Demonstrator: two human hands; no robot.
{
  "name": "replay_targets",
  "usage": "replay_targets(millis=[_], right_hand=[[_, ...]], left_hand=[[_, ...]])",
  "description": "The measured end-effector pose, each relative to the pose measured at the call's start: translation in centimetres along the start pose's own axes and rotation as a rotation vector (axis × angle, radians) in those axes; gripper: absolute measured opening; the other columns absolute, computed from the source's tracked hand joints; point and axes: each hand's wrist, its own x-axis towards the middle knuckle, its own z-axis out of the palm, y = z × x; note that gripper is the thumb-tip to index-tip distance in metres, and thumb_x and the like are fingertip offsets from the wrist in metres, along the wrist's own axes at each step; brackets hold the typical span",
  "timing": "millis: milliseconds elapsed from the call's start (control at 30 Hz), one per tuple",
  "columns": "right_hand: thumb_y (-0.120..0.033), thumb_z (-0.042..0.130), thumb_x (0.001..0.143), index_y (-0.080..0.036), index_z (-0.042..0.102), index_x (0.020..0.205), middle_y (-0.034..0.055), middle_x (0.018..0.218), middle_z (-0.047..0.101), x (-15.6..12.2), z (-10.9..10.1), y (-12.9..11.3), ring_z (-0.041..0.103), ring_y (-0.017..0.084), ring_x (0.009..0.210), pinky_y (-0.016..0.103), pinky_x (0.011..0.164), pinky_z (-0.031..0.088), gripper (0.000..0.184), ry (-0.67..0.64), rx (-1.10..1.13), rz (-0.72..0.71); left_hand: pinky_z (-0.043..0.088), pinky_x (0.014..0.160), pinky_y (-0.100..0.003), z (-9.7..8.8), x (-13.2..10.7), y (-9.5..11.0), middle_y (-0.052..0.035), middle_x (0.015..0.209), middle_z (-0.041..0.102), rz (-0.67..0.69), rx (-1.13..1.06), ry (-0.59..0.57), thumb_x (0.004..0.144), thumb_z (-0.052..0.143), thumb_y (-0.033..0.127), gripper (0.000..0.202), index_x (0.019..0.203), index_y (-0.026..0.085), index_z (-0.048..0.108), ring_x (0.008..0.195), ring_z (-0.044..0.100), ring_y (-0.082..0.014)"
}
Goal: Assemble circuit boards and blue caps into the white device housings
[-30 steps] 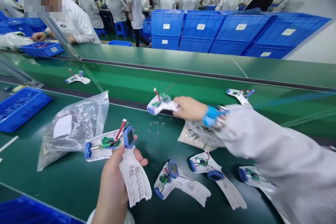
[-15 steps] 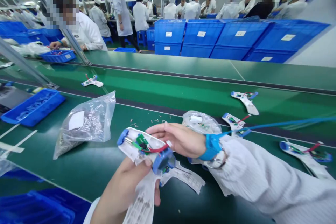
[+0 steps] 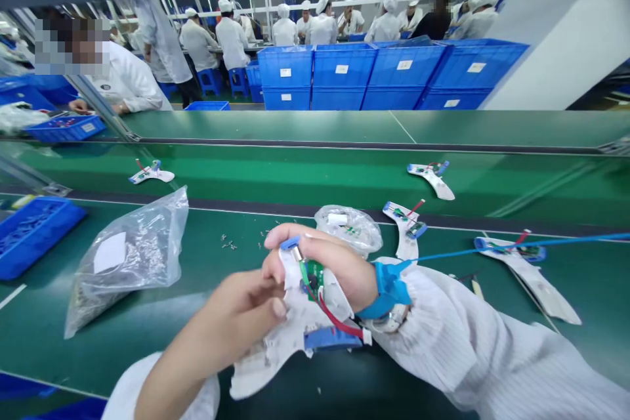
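Both my hands hold one white thermometer half-shell [image 3: 295, 335] low in the middle of the view. It carries a green circuit board, red wires and a loose blue display part. My left hand [image 3: 241, 318] grips its handle from the left, thumb pressed on the shell. My right hand [image 3: 329, 262], with a blue wrist strap, curls round the shell's front end with the blue tip. More half-shells lie on the green belt: one [image 3: 406, 230] just beyond my right wrist, one [image 3: 529, 272] at right, one [image 3: 432, 177] farther back.
A clear bag of small parts [image 3: 128, 256] lies at left, a smaller bag [image 3: 349, 226] behind my hands. A blue tray [image 3: 29, 233] sits at the left edge. Another shell [image 3: 150, 174] rides the belt. Loose screws [image 3: 229, 243] dot the mat. Blue crates [image 3: 374, 75] and people in white stand beyond.
My right hand put a shell down on the belt and came back to grip the shell in my left hand. The shell turned, its front end pointing up and away.
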Motion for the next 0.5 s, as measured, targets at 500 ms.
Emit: replay_targets(millis=[500], right_hand=[[-0.042, 0.044, 0.090, -0.021, 0.047, 0.117, 0.0054, 0.094, 0.053, -2.9, 0.0, -2.0, 0.051, 0.015, 0.078, 0.029, 0.070, 0.045, 0.034, 0.064, -0.955, -0.895]], left_hand=[[0.045, 0.050, -0.017, 4.9, -2.9, -0.4, -0.0016, 0.082, 0.063, -0.230, -0.796, 0.144, 0.060, 0.074, 0.051, 0.047, 0.098, 0.025, 0.065, 0.059, 0.058, -0.0098]])
